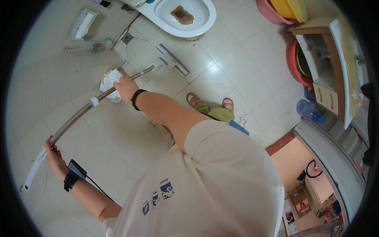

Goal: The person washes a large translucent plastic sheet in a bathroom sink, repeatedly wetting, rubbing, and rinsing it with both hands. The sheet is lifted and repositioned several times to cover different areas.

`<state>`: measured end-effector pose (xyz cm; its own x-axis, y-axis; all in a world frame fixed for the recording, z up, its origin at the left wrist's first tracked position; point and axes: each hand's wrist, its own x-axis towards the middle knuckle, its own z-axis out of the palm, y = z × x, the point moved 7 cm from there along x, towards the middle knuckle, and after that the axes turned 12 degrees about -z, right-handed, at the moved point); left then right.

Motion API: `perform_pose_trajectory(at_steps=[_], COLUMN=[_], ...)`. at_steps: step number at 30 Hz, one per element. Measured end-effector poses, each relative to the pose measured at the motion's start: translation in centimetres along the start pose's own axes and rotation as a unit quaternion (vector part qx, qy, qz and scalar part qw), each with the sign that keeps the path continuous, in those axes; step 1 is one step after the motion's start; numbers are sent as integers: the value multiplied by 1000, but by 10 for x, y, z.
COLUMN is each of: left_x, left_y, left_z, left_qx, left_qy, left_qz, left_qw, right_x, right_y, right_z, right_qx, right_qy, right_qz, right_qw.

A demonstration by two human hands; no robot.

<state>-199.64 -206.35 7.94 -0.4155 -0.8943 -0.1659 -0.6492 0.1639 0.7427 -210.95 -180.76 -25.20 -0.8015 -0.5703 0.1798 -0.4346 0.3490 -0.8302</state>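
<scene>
My left hand (53,152) grips the upper end of a long mop handle (75,118), its white grip section at the far left. The pole's long axis runs up and to the right, toward the flat mop head (173,60) resting on the tiled floor (221,71) just short of the toilet (185,17). My right hand (125,87), nearer the head, closes round the shaft, pressing a white cloth (109,81) against it.

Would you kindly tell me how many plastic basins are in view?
3: a pink basin and yellow basin nested at the top, a red basin under the sink cabinet; others may be hidden.
</scene>
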Motion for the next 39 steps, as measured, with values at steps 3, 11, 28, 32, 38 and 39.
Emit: perform_pose_trajectory(at_steps=[3, 11, 28, 32, 38, 39], left_x=[52, 51, -356, -498, -671, -698], left_y=[-62, -132, 146, 226, 299, 306], left_z=[-39, 5, 522, 605, 677, 689], left_qx=[-63, -186, -220, -139, -51, -25], left_qy=[132, 210, -354, -453, -560, -583], left_qz=[-116, -139, 44, 192, 307, 311], left_qw=[982, 950, 908, 860, 768, 750], right_x=[-40, -173, -513, -617, -708, -718], right_y=[33, 150, 245, 231, 218, 221], right_z=[-4, -161, -623, -718, -772, -776], right_qx=[12, -91, -203, -288, -309, -296], right_qy=[-101, -169, 172, 272, 372, 380], right_qz=[11, 247, 321, 387, 435, 452], right_qw=[995, 950, 909, 832, 760, 751])
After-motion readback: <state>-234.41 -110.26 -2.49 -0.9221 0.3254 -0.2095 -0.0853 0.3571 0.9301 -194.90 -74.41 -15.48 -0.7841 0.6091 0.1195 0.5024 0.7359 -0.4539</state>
